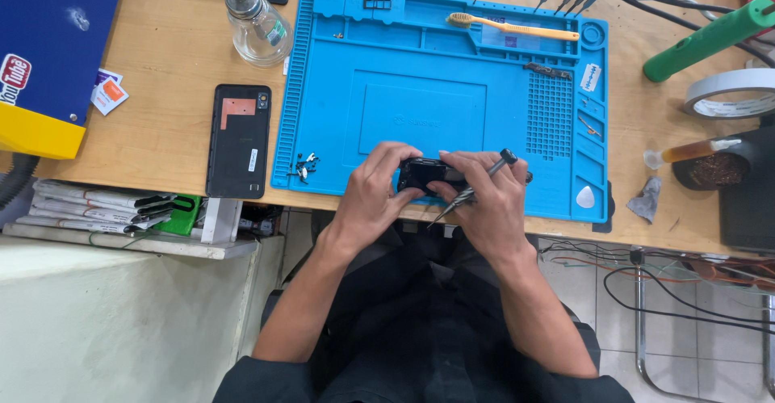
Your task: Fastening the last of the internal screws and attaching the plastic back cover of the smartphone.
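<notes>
Both hands meet at the near edge of the blue silicone repair mat (420, 88), which lies on the wooden table (169, 72). The left hand (375, 189) is clamped around the left end of a small black device (424, 173), probably a phone or its frame, though the fingers hide most of it. The right hand (488, 197) grips the device's right end and also holds a slim metal tool (476, 186) that looks like a screwdriver, slanting from upper right to lower left across its fingers. The device sits just above the mat's front edge, between the two hands.

To the left of the hands, a small cluster of tiny screws and parts (305, 167) lies on the mat's lower left corner. Beside the mat, a black phone back cover (239, 140) lies flat on the table. A clear glass bottle (257, 23) stands near the mat's upper left corner. A toothbrush (513, 27) rests in the mat's top tray, and a white pick (585, 199) lies in the lower right corner. A roll of white tape (731, 94) sits at the far right.
</notes>
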